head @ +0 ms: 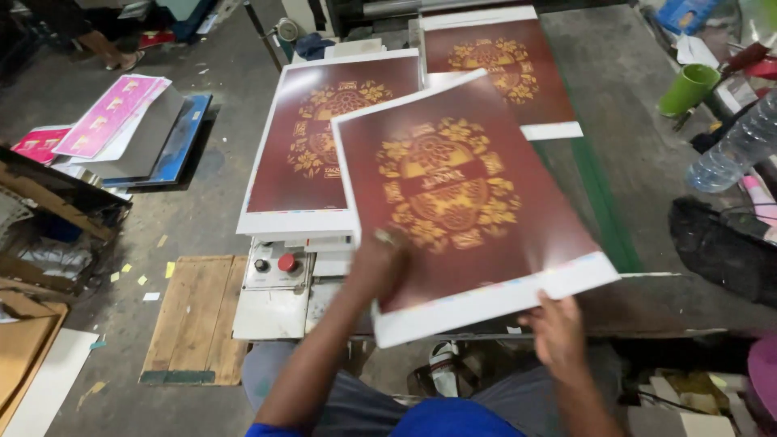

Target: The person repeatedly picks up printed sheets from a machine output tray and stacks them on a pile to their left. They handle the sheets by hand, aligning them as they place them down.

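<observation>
A: Print shop, grey bench (647, 202) w/ green strip; concrete floor (202, 186) left of the fingers, wooden pallet (194, 320) and pink sheets (109, 113) stacked there.

B: And by the hands?

A: Left hand (379, 271) lies on top of the maroon-and-gold printed sheet (461, 194), fingers pressed flat near its lower-left corner. Right hand (558, 332) pinches the sheet's white bottom edge, thumb on top, other fingers hidden beneath.

B: Where's the sheet?

A: Tilted, partly over a stack of like prints (316, 146) just beyond the left fingers; another print (502, 69) farther back.

B: Anything unclear?

A: Whether the sheet touches the stack, can't tell. Control panel (275, 267) w/ red button left of the fingers, half covered. Green cup (688, 89) and clear bottle (732, 150) far right, bottle cut off. Both forearms reach up-frame from the lap.
</observation>
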